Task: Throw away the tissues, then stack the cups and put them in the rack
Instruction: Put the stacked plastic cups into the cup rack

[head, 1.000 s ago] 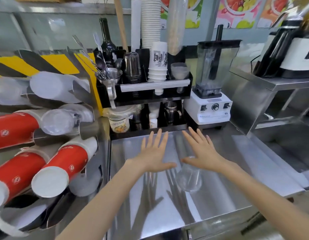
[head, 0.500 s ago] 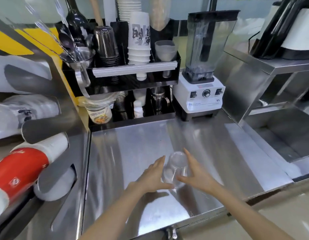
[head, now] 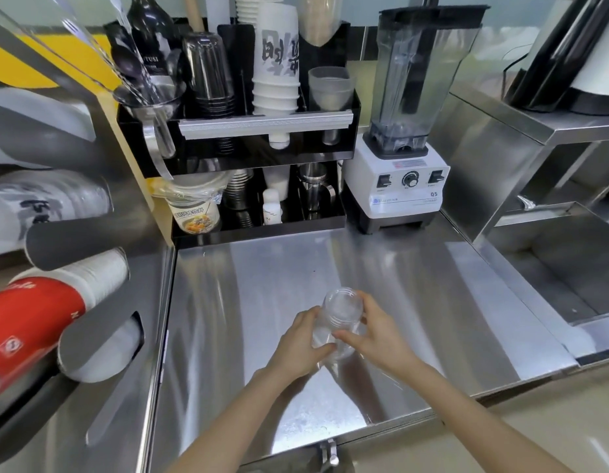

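**Clear cup held in both hands over steel counter**

Broad stainless counter (head: 262,285), bare and reflective, across the middle. To the left, a slanted cup rack (head: 101,336) with red paper cups (head: 33,329) and white ones lying in its slots. At the back, a black two-tier organizer (head: 258,145) crowded with stacked white cups (head: 277,76), metal tumblers and spoons. Just right of it, a white-based blender (head: 403,138). Near the front edge, left hand (head: 298,349) and right hand (head: 374,339), fingers curled narrowly around a clear plastic cup (head: 338,319), tilted, pressed between both palms, above the counter; touching the surface or not, cannot tell.
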Action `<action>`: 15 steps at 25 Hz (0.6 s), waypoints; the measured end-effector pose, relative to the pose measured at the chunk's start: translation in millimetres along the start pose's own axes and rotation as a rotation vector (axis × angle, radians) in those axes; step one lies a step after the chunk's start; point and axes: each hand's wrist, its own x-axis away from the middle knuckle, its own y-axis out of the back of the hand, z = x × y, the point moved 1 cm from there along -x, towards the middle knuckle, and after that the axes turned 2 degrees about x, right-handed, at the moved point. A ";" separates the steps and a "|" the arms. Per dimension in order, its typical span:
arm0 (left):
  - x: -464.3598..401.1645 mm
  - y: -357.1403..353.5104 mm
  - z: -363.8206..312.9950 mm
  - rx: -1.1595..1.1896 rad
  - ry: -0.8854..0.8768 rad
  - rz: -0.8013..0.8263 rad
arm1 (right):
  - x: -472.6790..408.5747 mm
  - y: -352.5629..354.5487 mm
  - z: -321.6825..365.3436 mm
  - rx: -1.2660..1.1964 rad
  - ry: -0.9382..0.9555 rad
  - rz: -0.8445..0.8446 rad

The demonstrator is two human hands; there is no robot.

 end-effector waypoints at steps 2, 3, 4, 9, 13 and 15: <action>5.0 8.6 -1.0 0.046 0.001 0.027 | 2.1 1.2 11.4 -0.003 0.041 0.008; 8.3 15.5 -1.7 0.090 0.000 0.051 | 3.8 1.8 18.1 -0.005 0.068 0.013; 13.5 25.0 -4.8 0.142 0.006 0.077 | 5.3 2.5 25.2 -0.003 0.098 0.013; 56.9 84.6 -22.5 0.490 0.043 0.114 | 17.4 -0.6 74.2 0.065 0.277 0.007; 93.8 117.5 -28.5 0.582 -0.018 0.002 | 31.4 -10.5 117.9 0.068 0.405 -0.032; 107.8 129.0 -29.2 0.529 -0.046 -0.075 | 36.5 -15.8 134.9 0.048 0.463 -0.040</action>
